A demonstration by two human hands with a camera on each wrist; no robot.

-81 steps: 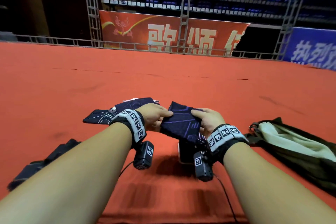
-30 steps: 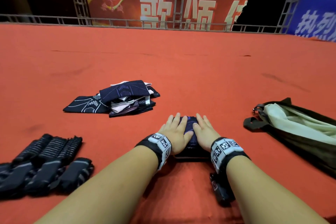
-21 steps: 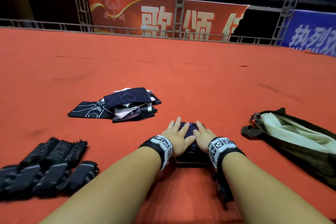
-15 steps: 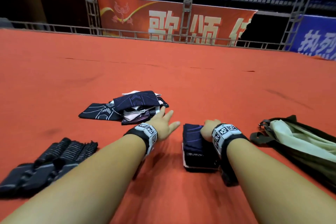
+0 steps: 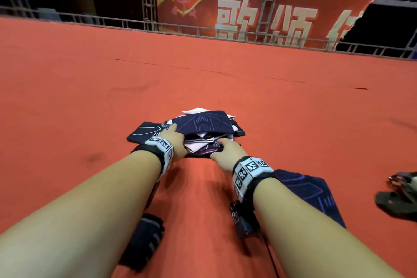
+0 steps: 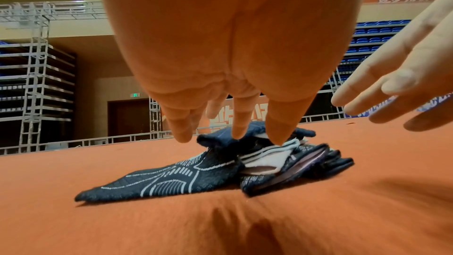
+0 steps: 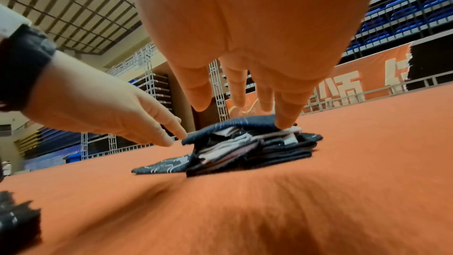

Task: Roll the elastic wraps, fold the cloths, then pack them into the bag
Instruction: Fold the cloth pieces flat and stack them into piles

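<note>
Both hands have left the folded cloth (image 5: 309, 194), now at 4 o'clock. The left hand (image 5: 174, 142) and right hand (image 5: 228, 153) reach, fingers straight, holding nothing, to the cloth pile (image 5: 203, 128) at 12 o'clock. Another cloth probably gets folded next.

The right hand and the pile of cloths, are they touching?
Touching. The right wrist view shows the right hand with straight fingers, one fingertip pressed onto the dark top layer of the pile of cloths.
</note>
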